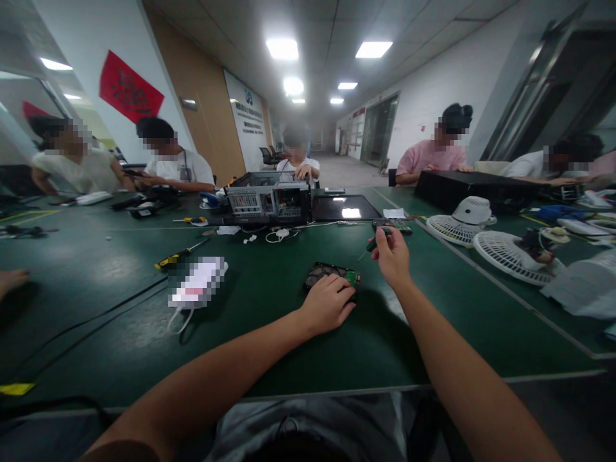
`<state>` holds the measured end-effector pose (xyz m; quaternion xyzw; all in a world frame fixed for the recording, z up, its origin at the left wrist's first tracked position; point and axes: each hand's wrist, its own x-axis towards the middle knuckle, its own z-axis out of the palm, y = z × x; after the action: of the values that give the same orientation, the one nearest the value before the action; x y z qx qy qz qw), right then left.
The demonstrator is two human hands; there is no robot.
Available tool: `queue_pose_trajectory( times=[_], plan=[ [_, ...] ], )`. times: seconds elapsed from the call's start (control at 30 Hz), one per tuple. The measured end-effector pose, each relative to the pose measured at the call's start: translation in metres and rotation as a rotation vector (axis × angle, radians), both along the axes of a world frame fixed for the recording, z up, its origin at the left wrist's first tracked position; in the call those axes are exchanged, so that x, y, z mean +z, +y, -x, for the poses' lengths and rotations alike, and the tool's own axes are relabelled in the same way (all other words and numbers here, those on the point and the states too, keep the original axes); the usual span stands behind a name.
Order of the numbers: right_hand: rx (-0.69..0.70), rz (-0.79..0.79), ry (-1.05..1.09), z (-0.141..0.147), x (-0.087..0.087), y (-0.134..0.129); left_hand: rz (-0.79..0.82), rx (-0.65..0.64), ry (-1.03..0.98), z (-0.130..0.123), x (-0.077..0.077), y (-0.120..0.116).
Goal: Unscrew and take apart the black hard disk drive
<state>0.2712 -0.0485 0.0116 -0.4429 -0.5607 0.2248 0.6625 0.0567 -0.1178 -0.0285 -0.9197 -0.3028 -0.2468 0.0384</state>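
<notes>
A hard drive lies on the green table in front of me, its dark casing and a strip of green circuit board showing. Across its near side rests my left hand, fingers wrapped over the drive and holding it against the table. My right hand is raised just to the right of the drive, closed round the dark green handle of a screwdriver. The screwdriver's thin shaft slants down to the left, its tip apart from the drive.
An open computer case stands at the back, beside a flat dark panel. White fan parts lie at the right. To the left are a phone and a yellow-black screwdriver. Several people sit around the table.
</notes>
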Motion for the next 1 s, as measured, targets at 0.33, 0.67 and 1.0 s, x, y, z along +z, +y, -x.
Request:
queue_pose_trajectory(
  times=[0.33, 0.67, 1.0],
  plan=[
    [0.032, 0.003, -0.171, 0.014, 0.004, -0.014, 0.007, -0.021, -0.036, 0.0, -0.001, 0.003],
    [0.003, -0.007, -0.266, 0.009, -0.003, -0.007, 0.004, -0.011, -0.048, 0.001, -0.001, 0.003],
    [0.007, -0.03, -0.292, 0.01, -0.005, -0.008, 0.003, -0.006, -0.044, 0.001, 0.0, 0.002]
  ],
)
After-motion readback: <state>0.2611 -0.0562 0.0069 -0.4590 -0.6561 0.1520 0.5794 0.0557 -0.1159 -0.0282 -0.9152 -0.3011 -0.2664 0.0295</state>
